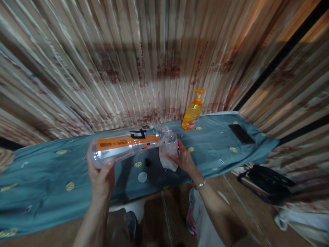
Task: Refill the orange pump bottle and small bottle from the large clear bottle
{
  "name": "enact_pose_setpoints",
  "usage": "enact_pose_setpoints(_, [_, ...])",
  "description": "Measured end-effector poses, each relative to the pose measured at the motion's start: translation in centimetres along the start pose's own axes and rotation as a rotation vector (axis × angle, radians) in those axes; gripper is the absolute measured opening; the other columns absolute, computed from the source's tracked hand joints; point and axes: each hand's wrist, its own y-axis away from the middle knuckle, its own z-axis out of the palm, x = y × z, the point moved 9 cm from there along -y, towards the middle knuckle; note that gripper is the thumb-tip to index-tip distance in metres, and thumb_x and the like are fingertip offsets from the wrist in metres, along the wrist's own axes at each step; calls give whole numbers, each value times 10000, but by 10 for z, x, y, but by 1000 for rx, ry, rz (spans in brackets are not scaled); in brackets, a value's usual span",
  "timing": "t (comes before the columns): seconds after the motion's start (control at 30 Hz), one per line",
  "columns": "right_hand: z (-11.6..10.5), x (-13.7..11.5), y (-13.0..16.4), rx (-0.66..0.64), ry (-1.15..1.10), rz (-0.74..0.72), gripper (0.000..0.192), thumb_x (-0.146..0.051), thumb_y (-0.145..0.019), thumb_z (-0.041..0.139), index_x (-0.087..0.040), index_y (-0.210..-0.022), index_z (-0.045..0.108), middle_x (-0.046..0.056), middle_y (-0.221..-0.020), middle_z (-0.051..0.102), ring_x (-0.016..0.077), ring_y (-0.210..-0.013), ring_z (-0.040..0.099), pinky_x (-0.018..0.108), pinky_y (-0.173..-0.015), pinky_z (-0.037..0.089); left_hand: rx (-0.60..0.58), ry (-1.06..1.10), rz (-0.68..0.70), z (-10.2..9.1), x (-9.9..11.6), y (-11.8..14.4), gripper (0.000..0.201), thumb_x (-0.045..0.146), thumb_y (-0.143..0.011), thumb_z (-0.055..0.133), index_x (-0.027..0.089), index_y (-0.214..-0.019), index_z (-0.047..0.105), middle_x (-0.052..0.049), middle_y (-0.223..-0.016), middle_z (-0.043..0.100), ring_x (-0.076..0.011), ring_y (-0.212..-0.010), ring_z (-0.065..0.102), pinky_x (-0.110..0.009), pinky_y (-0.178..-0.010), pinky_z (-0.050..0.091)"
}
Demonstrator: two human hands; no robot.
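The left hand (101, 178), fingers clamped, tips the uncapped water bottle (125, 145) toward three o'clock into the small bottle (171, 143) gripped by the right hand (183, 158); its white cap (142, 177) lies at six o'clock, filling apparently underway.

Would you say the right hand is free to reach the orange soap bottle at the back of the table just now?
Probably not yet. The right hand is gripping a small clear bottle and a white cloth, so it is occupied. The path to the soap bottle over the blue table cover looks open.
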Motion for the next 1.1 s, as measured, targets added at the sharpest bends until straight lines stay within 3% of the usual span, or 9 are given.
enact_pose_setpoints(0.43, [2,4,-1,-31,16,21,787,-356,-794,826,-130,-1481,515,223,-1386,693,361,-1266,685,521,-1096,552,-3,-25,-7,4,4,1,784,395,-572,937,301,-1299,658,-85,-1356,685,-305,-1215,647,-470,-1117,489])
enact_pose_setpoints(0.6, [3,6,-1,-32,9,15,780,-352,-791,842,-146,-1469,517,206,-1334,724,348,-1199,717,498,-1043,583,-18,-56,4,7,6,0,854,462,-570,936,291,-1350,632,-103,-1349,686,-306,-1144,677,-446,-1011,549])
enact_pose_setpoints(1.1, [2,3,-1,-45,-23,24,758,-375,-791,837,-135,-1444,536,212,-1298,736,361,-1155,729,530,-1037,588,5,41,-22,4,3,1,817,348,-531,960,308,-1299,683,-73,-1358,697,-247,-1052,689,-359,-924,563])
